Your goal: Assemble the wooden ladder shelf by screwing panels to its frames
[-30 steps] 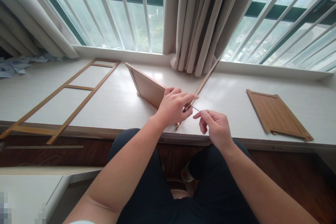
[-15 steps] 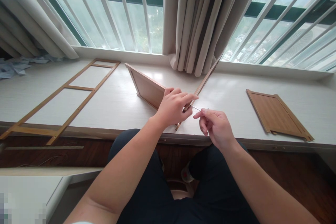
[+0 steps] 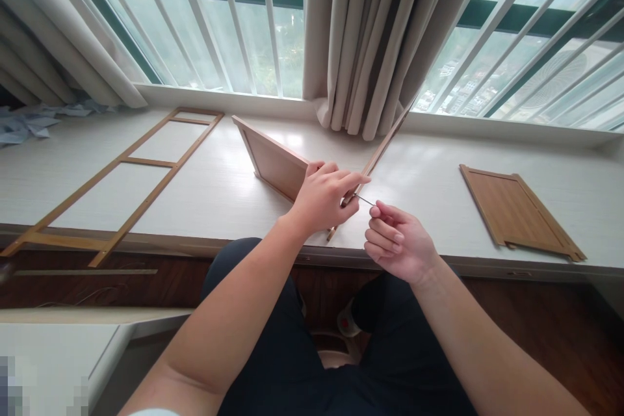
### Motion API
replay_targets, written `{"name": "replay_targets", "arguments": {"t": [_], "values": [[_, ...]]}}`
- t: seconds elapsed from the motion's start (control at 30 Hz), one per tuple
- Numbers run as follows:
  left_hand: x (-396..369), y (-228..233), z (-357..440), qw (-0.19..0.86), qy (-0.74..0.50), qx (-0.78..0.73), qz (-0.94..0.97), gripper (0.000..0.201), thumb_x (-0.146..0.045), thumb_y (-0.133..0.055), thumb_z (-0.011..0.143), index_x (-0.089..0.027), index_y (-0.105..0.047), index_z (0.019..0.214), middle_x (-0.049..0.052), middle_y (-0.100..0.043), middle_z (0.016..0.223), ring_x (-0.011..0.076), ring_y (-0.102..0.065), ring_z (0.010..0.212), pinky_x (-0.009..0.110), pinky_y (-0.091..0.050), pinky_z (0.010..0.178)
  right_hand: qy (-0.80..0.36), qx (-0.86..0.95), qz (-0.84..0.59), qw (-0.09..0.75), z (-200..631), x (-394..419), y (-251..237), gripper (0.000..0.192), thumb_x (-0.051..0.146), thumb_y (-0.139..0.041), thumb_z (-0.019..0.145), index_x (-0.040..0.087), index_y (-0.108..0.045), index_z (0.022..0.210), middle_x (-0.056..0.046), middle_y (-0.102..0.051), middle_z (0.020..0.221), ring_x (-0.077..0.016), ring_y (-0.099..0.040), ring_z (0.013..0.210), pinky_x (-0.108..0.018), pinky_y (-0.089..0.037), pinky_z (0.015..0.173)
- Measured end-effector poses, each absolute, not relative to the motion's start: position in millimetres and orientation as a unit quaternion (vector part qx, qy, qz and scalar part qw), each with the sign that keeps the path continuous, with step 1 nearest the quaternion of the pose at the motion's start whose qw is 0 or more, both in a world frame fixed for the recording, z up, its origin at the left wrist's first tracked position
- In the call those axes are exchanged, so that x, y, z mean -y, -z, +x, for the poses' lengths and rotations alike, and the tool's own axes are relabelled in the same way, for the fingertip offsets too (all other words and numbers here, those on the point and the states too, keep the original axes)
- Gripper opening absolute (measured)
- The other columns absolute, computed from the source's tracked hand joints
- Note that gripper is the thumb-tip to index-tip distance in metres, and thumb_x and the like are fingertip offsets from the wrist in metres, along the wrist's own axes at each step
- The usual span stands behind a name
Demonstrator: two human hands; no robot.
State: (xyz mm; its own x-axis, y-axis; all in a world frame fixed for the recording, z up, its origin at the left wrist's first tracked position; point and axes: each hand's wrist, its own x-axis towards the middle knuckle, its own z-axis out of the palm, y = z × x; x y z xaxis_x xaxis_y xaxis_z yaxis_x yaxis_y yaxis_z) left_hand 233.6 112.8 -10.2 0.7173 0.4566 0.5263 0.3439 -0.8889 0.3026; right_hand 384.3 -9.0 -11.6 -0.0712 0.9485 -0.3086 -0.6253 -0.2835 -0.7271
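Between the thumb and fingers of my right hand is the end of a thin metal hex key. Its other end meets the edge of an upright wooden frame, which stands nearly edge-on to me. My left hand is wrapped round the place where this frame meets a wooden panel. That panel stands tilted on the white windowsill and slants off to the left. My left fingers hide the joint, and the fastener at the key's tip is too small to make out.
A long open wooden frame lies on the left of the white sill, overhanging its front edge. Another wooden panel lies flat at the right. Curtains hang behind the work. Crumpled paper is at far left.
My right hand has turned, its fingers now curled in and its thumb and forefinger pinching the key's end. My left hand and the wooden parts stay in place.
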Motion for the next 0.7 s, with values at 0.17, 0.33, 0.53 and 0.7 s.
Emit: {"name": "replay_targets", "arguments": {"t": [0.17, 0.33, 0.53, 0.7], "values": [[-113.4, 11.1, 233.7, 0.087, -0.315, -0.211, 0.921, 0.033, -0.023, -0.06, 0.09, -0.027, -0.071, 0.121, 0.0, -0.077, 0.092, 0.0227, -0.059, 0.091, 0.043, -0.031, 0.102, -0.701, 0.206, -0.398, 0.555, 384.8, 11.1, 7.0, 0.028, 0.038, -0.052, 0.098, 0.023, -0.061, 0.076, 0.012, -0.016, 0.041, -0.0117, -0.005, 0.04, -0.024, -0.015, 0.038], [-113.8, 11.4, 234.1, 0.089, -0.319, -0.209, 0.92, 0.031, -0.025, -0.059, 0.092, -0.028, -0.071, 0.121, -0.001, -0.076, 0.09, 0.0226, -0.059, 0.091, 0.043, -0.031, 0.101, -0.67, 0.238, -0.436, 0.552, 388.0, 16.7, 9.3, 0.025, 0.042, -0.059, 0.093, 0.022, -0.061, 0.077, 0.011, -0.025, 0.042, -0.0105, -0.015, 0.039, -0.024, -0.018, 0.039], [-113.7, 11.4, 234.1, 0.095, -0.315, -0.21, 0.921, 0.031, -0.026, -0.059, 0.092, -0.028, -0.071, 0.121, 0.0, -0.077, 0.092, 0.023, -0.059, 0.092, 0.043, -0.031, 0.101, -0.329, 0.489, -0.652, 0.478, 394.9, 27.6, 19.6, 0.037, 0.053, -0.055, 0.1, 0.02, -0.069, 0.089, 0.002, -0.056, 0.056, -0.0132, -0.048, 0.051, -0.027, -0.036, 0.054], [-113.7, 11.2, 234.6, 0.093, -0.311, -0.213, 0.921, 0.032, -0.024, -0.059, 0.091, -0.027, -0.071, 0.12, 0.0, -0.076, 0.09, 0.0227, -0.059, 0.091, 0.043, -0.031, 0.102, -0.11, 0.613, -0.705, 0.34, 398.3, 26.5, 22.1, 0.036, 0.046, -0.044, 0.106, 0.021, -0.068, 0.094, 0.001, -0.06, 0.063, -0.015, -0.055, 0.057, -0.029, -0.036, 0.063]]}}
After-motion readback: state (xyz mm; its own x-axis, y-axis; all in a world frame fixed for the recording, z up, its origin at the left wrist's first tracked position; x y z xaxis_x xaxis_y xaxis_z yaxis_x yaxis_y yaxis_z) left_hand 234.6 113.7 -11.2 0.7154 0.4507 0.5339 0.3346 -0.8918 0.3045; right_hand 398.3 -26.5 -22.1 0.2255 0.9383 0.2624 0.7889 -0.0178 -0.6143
